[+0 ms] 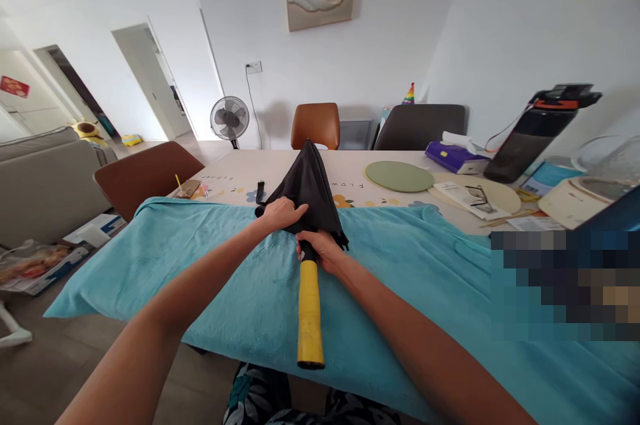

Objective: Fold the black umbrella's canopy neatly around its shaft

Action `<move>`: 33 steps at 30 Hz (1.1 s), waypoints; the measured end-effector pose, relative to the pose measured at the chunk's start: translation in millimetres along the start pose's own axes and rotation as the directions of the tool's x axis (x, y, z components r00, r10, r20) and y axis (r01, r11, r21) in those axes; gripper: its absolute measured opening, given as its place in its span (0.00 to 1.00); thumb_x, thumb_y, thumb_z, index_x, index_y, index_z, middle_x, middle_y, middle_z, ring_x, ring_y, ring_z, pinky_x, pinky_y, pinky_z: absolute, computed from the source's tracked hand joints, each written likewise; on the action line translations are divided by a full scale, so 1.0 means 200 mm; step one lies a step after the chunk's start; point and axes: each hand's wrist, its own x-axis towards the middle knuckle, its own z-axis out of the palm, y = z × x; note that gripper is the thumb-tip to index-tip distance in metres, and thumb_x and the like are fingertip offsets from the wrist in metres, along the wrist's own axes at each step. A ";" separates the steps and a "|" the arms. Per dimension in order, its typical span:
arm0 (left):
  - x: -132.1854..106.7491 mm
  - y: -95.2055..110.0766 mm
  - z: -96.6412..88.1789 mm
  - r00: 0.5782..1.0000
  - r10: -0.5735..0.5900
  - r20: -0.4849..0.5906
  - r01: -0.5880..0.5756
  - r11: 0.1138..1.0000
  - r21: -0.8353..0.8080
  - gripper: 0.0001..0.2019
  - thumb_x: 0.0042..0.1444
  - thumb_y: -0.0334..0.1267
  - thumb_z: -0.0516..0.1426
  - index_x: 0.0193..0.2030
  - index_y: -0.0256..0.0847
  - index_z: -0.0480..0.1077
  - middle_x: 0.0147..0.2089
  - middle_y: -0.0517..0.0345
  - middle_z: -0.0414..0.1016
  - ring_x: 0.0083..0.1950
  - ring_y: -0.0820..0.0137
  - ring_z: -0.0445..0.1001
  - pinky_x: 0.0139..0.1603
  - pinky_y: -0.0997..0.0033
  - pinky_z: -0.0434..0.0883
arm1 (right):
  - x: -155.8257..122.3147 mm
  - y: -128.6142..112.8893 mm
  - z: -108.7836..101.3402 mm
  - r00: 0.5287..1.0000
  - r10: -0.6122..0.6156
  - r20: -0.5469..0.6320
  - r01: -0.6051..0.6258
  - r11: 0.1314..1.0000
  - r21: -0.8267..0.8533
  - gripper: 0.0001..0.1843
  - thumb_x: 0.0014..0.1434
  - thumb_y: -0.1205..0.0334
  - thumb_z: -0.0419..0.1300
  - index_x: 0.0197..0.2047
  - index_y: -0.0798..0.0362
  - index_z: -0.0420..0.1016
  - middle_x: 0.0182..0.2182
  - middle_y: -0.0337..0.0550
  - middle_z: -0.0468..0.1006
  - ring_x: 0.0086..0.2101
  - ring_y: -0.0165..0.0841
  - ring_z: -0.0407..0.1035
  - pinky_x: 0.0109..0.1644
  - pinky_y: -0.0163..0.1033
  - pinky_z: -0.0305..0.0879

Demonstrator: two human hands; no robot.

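A black umbrella (309,188) with a yellow handle (311,312) lies lengthwise before me, its tip pointing away and its canopy folded down but loose. My left hand (284,213) is closed on the canopy fabric at the left side, thumb on top. Just above the handle, my right hand (323,249) wraps round the neck of the umbrella, below the canopy's edge. A black strap (261,192) sticks out to the left of the fabric. Under the umbrella spreads a turquoise blanket (230,305).
The blanket covers the near part of a table (240,165). At the right stand a dark bottle (533,135), a purple tissue box (457,155) and glasses (477,196) on papers; a green placemat (399,176) lies nearby. Chairs (315,124) and a fan (230,118) are behind. A pixelated patch hides the right edge.
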 end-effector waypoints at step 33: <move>-0.07 0.04 0.00 0.754 0.354 -0.554 -0.475 0.876 -0.086 0.16 0.61 0.40 0.47 0.52 0.50 0.69 0.60 0.59 0.63 0.63 0.66 0.56 0.62 0.60 0.56 | -0.02 -0.14 -0.14 0.946 -0.177 -0.272 -0.115 0.599 -0.792 0.03 0.45 0.68 0.58 0.24 0.55 0.66 0.14 0.41 0.67 0.21 0.37 0.68 0.23 0.35 0.60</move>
